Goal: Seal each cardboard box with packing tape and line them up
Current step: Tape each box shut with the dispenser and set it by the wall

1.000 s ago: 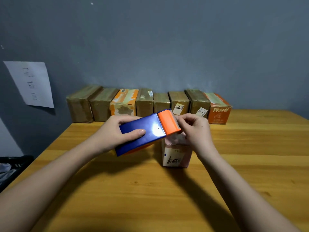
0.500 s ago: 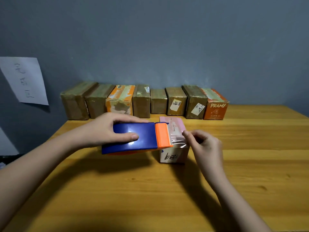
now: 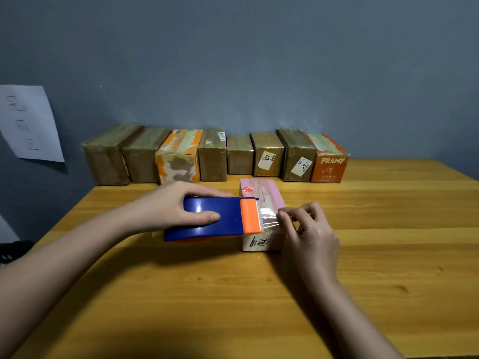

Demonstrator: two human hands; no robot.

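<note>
Clear tape (image 3: 269,216): is now stretching from the dispenser (image 3: 215,218) across the pink box (image 3: 261,200); a second ago the dispenser was tilting above it.
Meaning: sealing is probably just starting.
Left hand (image 3: 178,203): is gripping the dispenser.
Right hand (image 3: 308,229): is pinching the tape end.
Pink box: is standing mid-table (image 3: 388,255), near the row.
Count, head view: eight boxes (image 3: 215,155) are lining the wall; one dispenser; one paper sheet (image 3: 28,123).
</note>
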